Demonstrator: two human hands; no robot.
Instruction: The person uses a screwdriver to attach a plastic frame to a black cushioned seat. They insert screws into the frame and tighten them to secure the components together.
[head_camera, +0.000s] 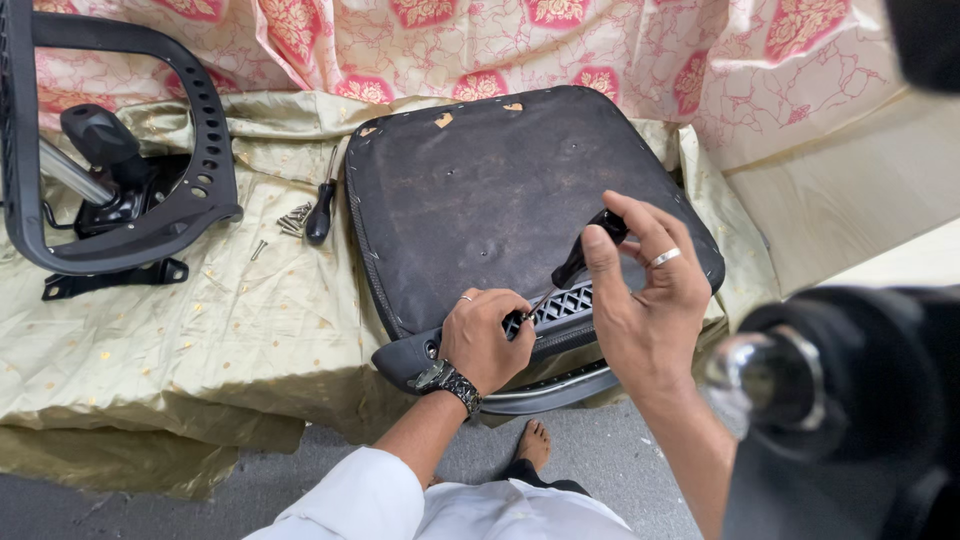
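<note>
A black chair seat (490, 190) lies upside down on a gold cloth. My right hand (645, 300) grips the black handle of a screwdriver (585, 250), whose tip points down-left at a black slotted plastic part (560, 310) on the seat's near edge. Beside that tip, my left hand (482, 340) has its fingers pinched on the slotted part; a watch is on its wrist. Whether it holds a screw is hidden.
A second black-handled screwdriver (320, 215) and several loose screws (293, 218) lie left of the seat. A black chair arm frame (205, 150) and mechanism (110, 170) sit at far left. A blurred chair base (840, 390) fills the right foreground. My foot (532, 442) is on the grey floor.
</note>
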